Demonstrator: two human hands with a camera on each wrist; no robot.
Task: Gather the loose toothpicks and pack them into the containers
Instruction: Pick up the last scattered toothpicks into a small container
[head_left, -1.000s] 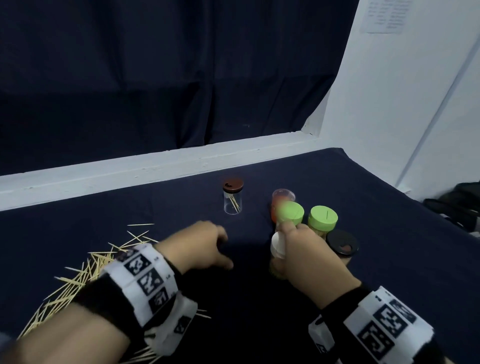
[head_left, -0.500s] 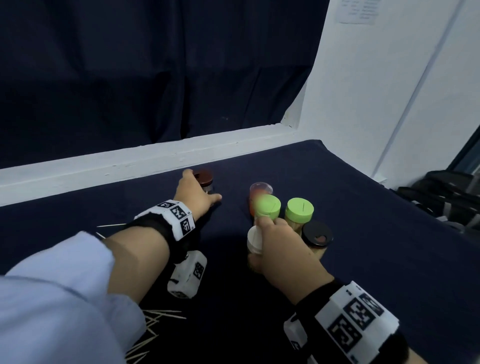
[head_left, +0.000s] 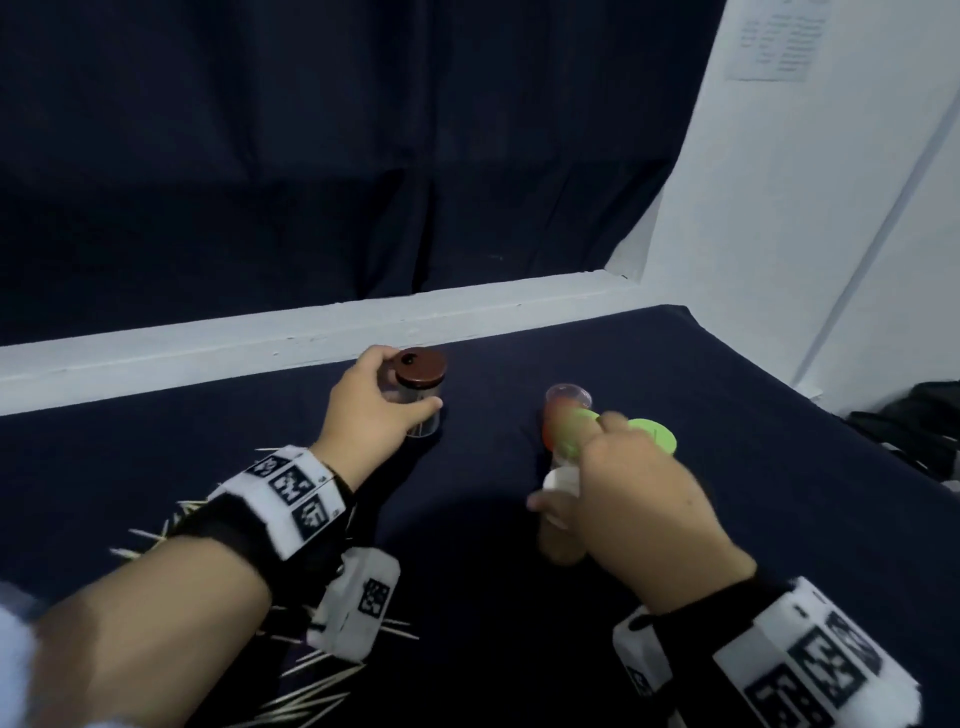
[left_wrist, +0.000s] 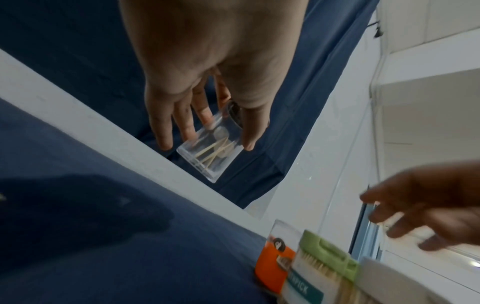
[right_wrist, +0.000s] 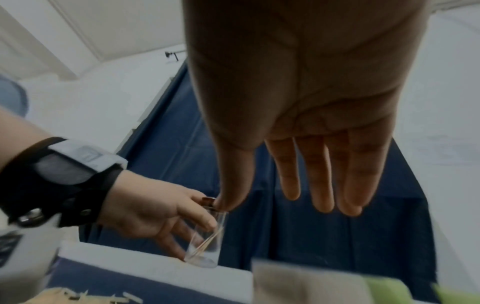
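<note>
A small clear jar (head_left: 422, 410) with a brown lid (head_left: 420, 368) stands far back on the dark blue cloth, a few toothpicks (left_wrist: 213, 152) inside it. My left hand (head_left: 405, 387) grips it, fingers and thumb curled round its wall. My right hand (head_left: 571, 462) hovers over a cluster of containers with straight fingers and an empty palm. The cluster has an orange container (head_left: 556, 423), green lids (head_left: 655, 435) and a white lid (head_left: 561, 479). Loose toothpicks (head_left: 311, 696) lie in a pile under my left forearm.
A white ledge (head_left: 311, 338) runs along the cloth's far edge, with a dark curtain behind it. A white wall (head_left: 779, 234) rises at the right. Dark bags (head_left: 914, 426) lie beyond the right edge. Bare cloth lies between the jar and the cluster.
My left hand has reached away from the toothpick pile to the far jar and now grips it. My right hand has stayed over the cluster, shifting slightly.
</note>
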